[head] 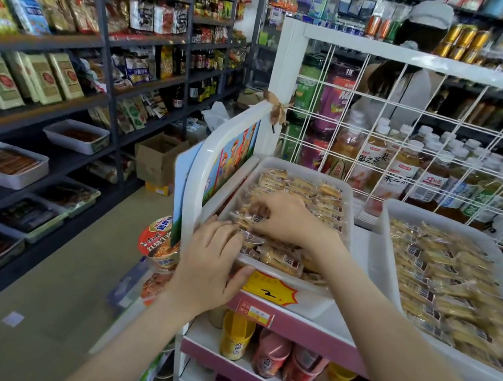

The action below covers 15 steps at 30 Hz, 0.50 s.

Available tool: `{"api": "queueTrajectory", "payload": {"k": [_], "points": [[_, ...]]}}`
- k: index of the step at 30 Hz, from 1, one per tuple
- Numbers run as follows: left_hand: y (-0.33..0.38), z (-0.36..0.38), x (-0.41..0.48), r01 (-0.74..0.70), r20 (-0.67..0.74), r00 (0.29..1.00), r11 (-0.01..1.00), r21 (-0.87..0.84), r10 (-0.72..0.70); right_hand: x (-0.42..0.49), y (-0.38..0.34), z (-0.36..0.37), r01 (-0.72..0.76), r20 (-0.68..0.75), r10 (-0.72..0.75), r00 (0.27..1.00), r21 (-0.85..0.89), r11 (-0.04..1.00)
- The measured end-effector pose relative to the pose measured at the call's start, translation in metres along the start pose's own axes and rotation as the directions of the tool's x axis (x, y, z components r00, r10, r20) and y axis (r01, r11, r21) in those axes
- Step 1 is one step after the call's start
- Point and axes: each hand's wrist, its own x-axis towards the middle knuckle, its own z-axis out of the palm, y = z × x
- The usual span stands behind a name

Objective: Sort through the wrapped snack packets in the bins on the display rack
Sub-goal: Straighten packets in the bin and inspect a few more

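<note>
A: Where are the packets?
B: The clear-wrapped tan snack packets (pixel 308 192) fill a white plastic bin (pixel 292 304) on top of the white display rack (pixel 305 330) with pink shelf edges, in the centre of the frame. A second white bin (pixel 382 241) is at the right.
A: And the hands?
B: The left hand (pixel 211 259) holds the near left corner of the first bin, with the thumb on its front wall. The right hand (pixel 285 217) pinches packets with curled fingers.
A: The room?
B: A shop. Dark metal shelves (pixel 102 43) are at the left, above a beige floor (pixel 54 275). A white wire grid (pixel 415 116) is behind the bins, with tea bottles (pixel 397 175) behind it.
</note>
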Motion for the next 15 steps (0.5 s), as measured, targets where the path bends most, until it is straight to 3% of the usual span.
{"api": "queueTrajectory", "payload": {"k": [6,15], "points": [[0.000,-0.005,0.000,-0.004,-0.003,1.000,1.000,-0.019,0.004,0.000,-0.005,-0.003,0.007,-0.019,-0.008,1.000,-0.038,0.999],[0.001,-0.005,0.001,0.003,-0.019,1.000,1.000,-0.021,-0.003,-0.019,-0.011,-0.014,-0.003,-0.083,0.009,0.996,0.081,0.997]]}}
